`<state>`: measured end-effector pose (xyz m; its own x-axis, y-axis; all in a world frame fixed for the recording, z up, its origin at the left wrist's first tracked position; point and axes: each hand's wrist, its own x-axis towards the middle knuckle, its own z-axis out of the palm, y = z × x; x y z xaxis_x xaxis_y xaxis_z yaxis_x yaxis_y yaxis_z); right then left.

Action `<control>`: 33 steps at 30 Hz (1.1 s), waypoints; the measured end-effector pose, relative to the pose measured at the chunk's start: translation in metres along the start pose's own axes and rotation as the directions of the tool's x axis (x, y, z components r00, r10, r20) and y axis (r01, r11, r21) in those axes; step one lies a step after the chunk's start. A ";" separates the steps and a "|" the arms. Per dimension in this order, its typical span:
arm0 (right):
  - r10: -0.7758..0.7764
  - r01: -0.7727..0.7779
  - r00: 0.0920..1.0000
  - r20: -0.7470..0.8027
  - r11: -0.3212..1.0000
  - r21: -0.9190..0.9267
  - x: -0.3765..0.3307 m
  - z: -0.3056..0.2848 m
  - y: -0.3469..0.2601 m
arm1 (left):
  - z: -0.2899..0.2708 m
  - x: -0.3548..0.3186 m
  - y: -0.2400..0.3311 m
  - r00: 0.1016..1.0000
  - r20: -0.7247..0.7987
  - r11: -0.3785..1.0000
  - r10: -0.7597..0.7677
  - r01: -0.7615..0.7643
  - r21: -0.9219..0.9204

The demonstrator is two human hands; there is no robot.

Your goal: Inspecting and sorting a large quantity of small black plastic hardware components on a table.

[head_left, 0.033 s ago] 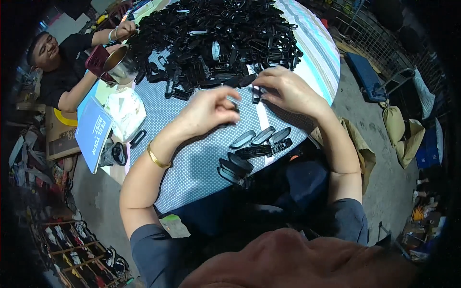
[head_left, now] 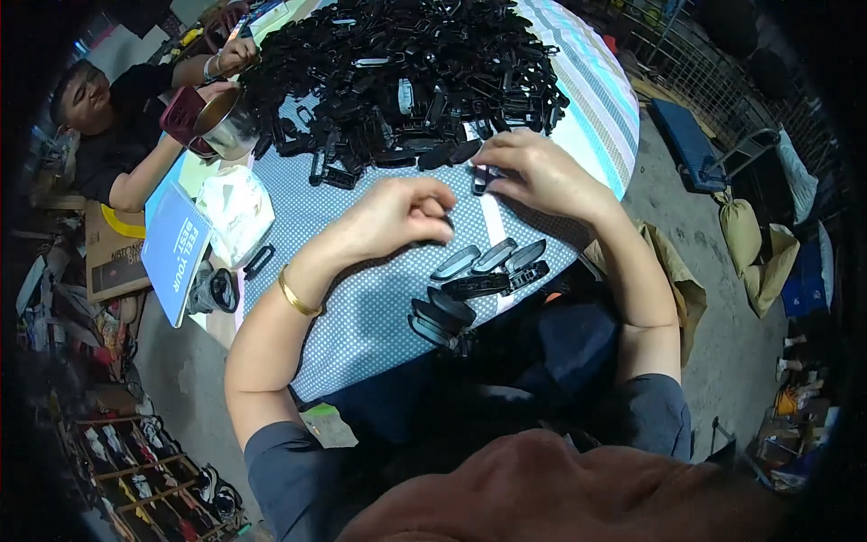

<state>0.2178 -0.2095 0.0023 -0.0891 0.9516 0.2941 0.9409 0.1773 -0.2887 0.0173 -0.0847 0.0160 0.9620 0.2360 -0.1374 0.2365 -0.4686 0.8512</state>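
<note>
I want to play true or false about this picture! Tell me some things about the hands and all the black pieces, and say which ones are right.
1. A big heap of black pieces covers the far part of the table. True.
2. The left hand wears a gold bangle on its wrist. True.
3. The right hand rests in the person's lap. False: it is on the table at the edge of the heap.
4. The tablecloth is plain red. False: it is light with small dots.
5. A few finished pieces lie in a small group near the person. True.
</note>
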 end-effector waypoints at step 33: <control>0.251 0.022 0.899 -0.360 0.793 0.608 0.012 0.027 -0.035 | 0.005 0.010 -0.013 0.930 -0.366 0.739 -0.043 -0.216 -0.638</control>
<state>0.1754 -0.1978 -0.0085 0.2740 0.8095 0.5193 0.5456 0.3138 -0.7771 0.0243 -0.0804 0.0008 0.8342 0.5510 0.0206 -0.1202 0.1453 0.9821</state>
